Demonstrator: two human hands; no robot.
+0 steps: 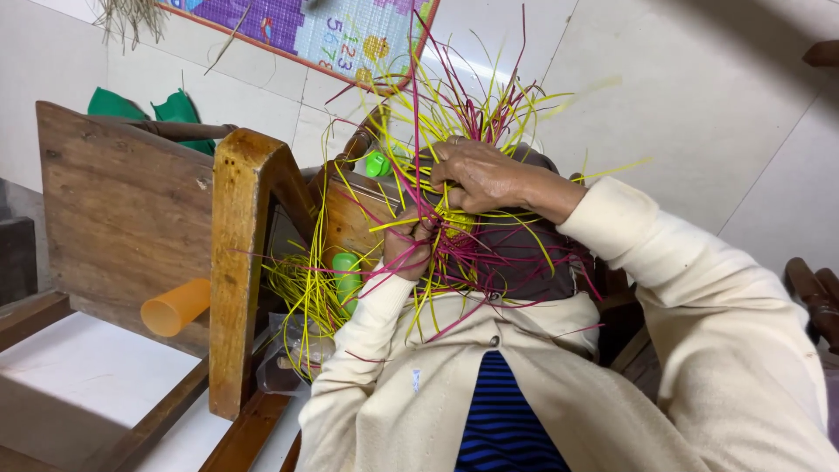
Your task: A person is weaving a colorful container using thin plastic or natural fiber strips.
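Observation:
A bundle of thin yellow and magenta strips (476, 114) fans out over my lap, part woven into a small yellow-magenta piece (459, 229). My right hand (476, 175) lies on top of the strips, fingers curled and pinching some near the woven piece. Lower down, my left hand (409, 246) is closed around strips at the piece's left edge. Both arms wear cream sleeves. The work rests on a dark cloth (524, 253) across my knees.
A wooden frame with a slanted post (238, 262) and a board (122, 218) stands to the left. An orange plastic cup (175, 307) lies beside it. Green plastic pieces (347, 273) sit among the strips. A colourful mat (306, 31) lies on the tiled floor.

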